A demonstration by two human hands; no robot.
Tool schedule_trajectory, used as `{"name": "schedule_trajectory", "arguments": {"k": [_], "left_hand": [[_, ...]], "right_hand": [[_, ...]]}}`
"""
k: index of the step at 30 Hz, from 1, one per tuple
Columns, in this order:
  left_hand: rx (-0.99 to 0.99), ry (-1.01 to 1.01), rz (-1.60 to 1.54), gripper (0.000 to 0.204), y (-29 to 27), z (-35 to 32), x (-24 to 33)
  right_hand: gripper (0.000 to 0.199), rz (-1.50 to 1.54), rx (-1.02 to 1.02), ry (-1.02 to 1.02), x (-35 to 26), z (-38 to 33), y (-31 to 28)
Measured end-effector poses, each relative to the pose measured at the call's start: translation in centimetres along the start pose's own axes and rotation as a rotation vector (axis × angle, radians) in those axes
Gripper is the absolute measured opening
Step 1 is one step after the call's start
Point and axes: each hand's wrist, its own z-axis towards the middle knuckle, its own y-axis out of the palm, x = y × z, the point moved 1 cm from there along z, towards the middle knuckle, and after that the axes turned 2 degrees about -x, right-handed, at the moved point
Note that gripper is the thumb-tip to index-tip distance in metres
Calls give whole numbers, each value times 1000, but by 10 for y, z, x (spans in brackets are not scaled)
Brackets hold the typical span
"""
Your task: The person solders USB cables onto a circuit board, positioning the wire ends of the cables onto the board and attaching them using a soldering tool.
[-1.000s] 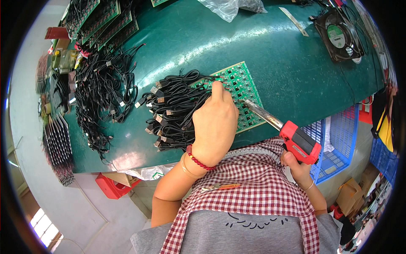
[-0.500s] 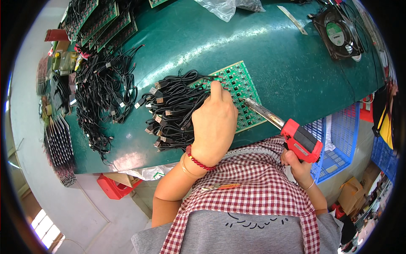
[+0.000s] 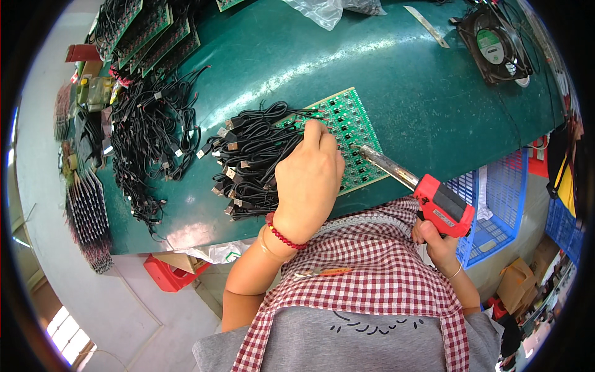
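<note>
- Fingers of the right hand (image 3: 439, 245) are clamped on the handle of one red-and-black soldering iron (image 3: 427, 189); compared with the earlier frame, this grip looks unchanged.
- Left hand (image 3: 310, 180), wearing two bracelets (image 3: 285, 237), has shifted slightly left, its index finger more bent. Its fingertips are hidden from view, so I cannot tell whether they are together or apart.
- One green circuit board (image 3: 359, 124) lies on the green table (image 3: 434, 118), partly under the left hand; the iron's tip is at its surface, but contact is unclear.
- One bundle of black USB cables (image 3: 254, 161) lies beside the left hand, overlapping the board's left side; too tangled to count.
- Farther left, one loose pile of black cables (image 3: 149, 130), also uncountable.
- Toward the far edge: at least four overlapping boards (image 3: 162, 53) at left, one clear plastic bag (image 3: 319, 12), one metal strip (image 3: 426, 26) and one black fan (image 3: 491, 46) at right.
</note>
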Motion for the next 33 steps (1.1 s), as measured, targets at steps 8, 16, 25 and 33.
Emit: {"name": "schedule_trajectory", "arguments": {"k": [8,16,25,33], "left_hand": [[16,-17,24,9,3,0,2],[-58,13,89,11,1,4,2],[-118,71,155,11,-3,10,2],[-137,77,178,12,-5,11,1]], "right_hand": [[23,-147,6,-62,13,-4,-3],[20,-170,20,-56,7,-4,2],[21,-198,8,-63,2,-4,2],[21,-172,-18,-78,1,-2,3]]}}
